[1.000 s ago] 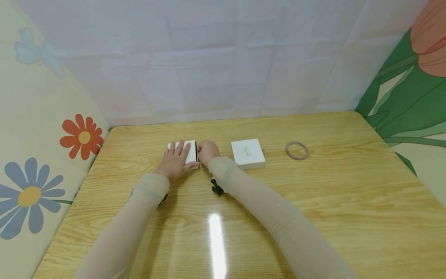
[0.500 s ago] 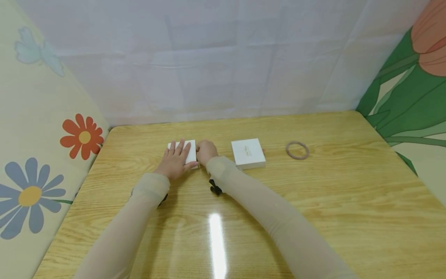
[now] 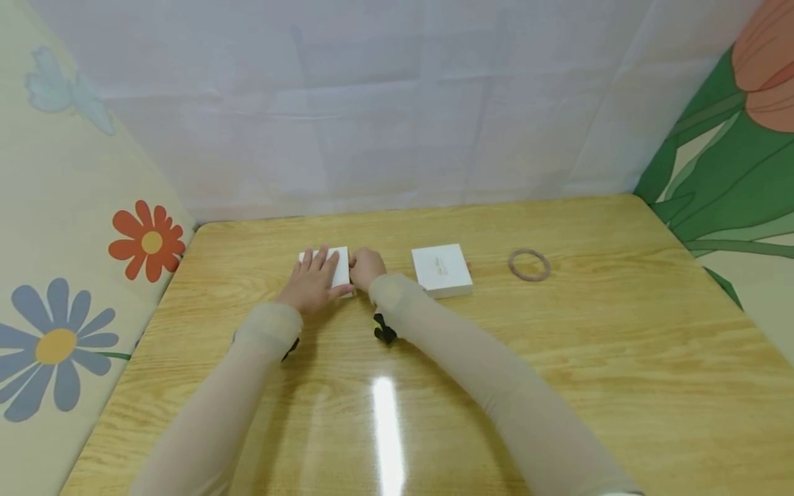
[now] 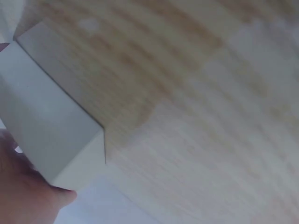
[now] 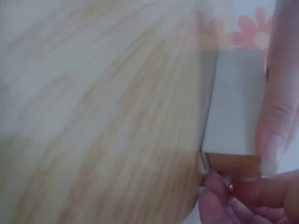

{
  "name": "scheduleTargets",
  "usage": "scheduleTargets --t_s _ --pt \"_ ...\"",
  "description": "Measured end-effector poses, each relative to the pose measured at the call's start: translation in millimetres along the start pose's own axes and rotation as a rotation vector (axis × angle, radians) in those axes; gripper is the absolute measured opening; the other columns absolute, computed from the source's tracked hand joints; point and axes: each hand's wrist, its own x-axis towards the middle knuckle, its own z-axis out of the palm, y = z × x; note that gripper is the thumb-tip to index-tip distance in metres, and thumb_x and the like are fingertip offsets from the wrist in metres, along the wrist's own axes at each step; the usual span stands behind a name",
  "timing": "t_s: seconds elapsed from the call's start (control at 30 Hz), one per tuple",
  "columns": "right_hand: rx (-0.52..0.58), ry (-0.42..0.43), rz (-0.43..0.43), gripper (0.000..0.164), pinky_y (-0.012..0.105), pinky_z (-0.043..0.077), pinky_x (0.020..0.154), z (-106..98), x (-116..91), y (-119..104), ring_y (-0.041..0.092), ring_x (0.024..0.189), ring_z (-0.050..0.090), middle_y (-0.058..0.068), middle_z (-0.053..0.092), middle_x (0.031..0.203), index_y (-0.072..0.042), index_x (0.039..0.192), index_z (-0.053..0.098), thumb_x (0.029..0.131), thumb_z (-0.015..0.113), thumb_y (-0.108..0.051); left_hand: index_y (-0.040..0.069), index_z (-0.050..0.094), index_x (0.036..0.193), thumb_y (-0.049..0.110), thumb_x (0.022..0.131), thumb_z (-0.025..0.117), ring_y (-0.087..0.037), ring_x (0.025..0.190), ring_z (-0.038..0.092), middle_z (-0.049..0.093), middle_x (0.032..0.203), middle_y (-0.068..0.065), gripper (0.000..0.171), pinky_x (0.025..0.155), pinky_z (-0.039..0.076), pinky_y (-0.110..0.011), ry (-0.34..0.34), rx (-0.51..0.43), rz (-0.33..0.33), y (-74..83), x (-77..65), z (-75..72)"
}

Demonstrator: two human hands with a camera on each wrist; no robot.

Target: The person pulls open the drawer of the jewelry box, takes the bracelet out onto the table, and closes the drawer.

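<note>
A white drawer-style box point(image 3: 340, 267) lies on the table under my left hand point(image 3: 310, 284), whose fingers spread flat over its top. My left thumb runs along the box's near edge. At the box's right end is my right hand point(image 3: 367, 267), fingers curled against it. In the right wrist view, my right fingertips point(image 5: 212, 198) close at the box's brownish end, beside a tiny shiny bit too blurred to name; the left thumb point(image 5: 275, 121) lies alongside. The left wrist view shows the white side of the box point(image 4: 46, 112) on the wood.
A second white box point(image 3: 442, 269) with gold lettering and a small brownish tab on its right side stands right of my hands. Farther right lies a mauve-grey ring point(image 3: 529, 265), bangle-like. The wooden table point(image 3: 589, 358) ends at a pale cloth backdrop point(image 3: 397, 124).
One second ago a dark gap showed at the right end of the left box; it is gone now. My right hand has shifted slightly left, while the left hand stays in place.
</note>
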Motion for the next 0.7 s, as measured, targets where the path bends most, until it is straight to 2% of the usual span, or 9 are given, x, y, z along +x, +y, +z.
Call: scheduleTargets --t_s 0.1,0.27,0.47,0.7 --pt "0.025 -0.027 0.024 0.016 0.031 0.051 0.083 -4.1 -2.5 -0.5 0.026 0.096 0.063 0.015 0.070 0.104 0.005 0.099 0.072 0.090 0.058 0.004 -0.002 0.013 0.154 0.051 0.099 0.048 -0.049 0.143 -0.005 0.000 0.158 -0.027 0.084 0.113 0.004 -0.062 -0.015 -0.022 -0.011 2.2 1.2 -3.3" --pt "0.048 -0.059 0.036 0.017 0.030 0.051 0.081 -9.4 -7.6 -1.2 0.026 0.095 0.061 0.018 0.067 0.109 0.008 0.103 0.068 0.093 0.058 -0.001 -0.004 0.017 0.153 0.050 0.098 0.053 -0.050 0.142 -0.006 0.002 0.158 -0.029 0.086 0.112 0.004 -0.063 -0.014 -0.049 -0.021 3.7 0.9 -6.8" --pt "0.127 -0.097 0.053 0.029 0.037 0.049 0.095 -16.6 -17.0 -1.3 0.031 0.113 0.058 0.022 0.060 0.126 0.010 0.121 0.061 0.095 0.057 -0.003 -0.005 0.014 0.153 0.050 0.097 0.052 -0.048 0.142 -0.012 -0.001 0.158 -0.029 0.087 0.111 0.000 -0.064 -0.010 -0.062 -0.031 4.4 1.2 -6.1" --pt "0.132 -0.075 0.024 0.036 0.037 0.047 0.097 -27.8 -28.2 1.9 0.032 0.114 0.059 0.023 0.060 0.126 0.011 0.125 0.058 0.093 0.061 -0.005 -0.006 0.009 0.153 0.051 0.097 0.051 -0.046 0.143 -0.014 -0.007 0.158 -0.027 0.090 0.111 -0.004 -0.065 0.027 -0.064 -0.024 7.9 2.9 -2.2"
